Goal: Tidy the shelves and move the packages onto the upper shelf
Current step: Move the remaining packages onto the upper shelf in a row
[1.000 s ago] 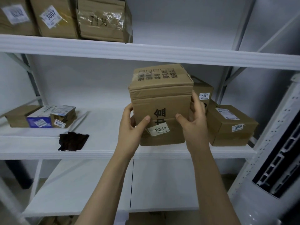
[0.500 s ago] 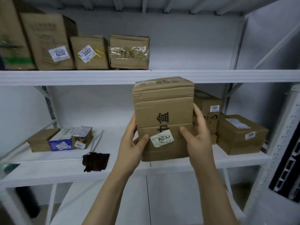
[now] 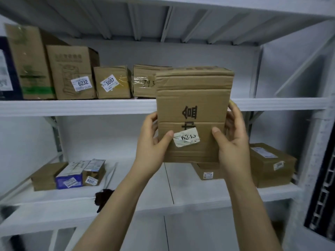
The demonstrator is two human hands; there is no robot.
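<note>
A tall brown cardboard box with black characters and a torn white label is held up in front of the upper shelf. My left hand grips its lower left side, thumb on the front face. My right hand grips the lower right side, thumb also on the front. The box's top edge is above the upper shelf's front lip. It hides part of a taped box standing on that shelf.
Boxes labelled 6232 and 3007 stand on the upper shelf's left; its right half is bare. The middle shelf holds small boxes at left, a dark cloth, and brown boxes at right.
Both hands have raised the box from the middle shelf level up to the upper shelf's height. The view has tilted upward with it.
</note>
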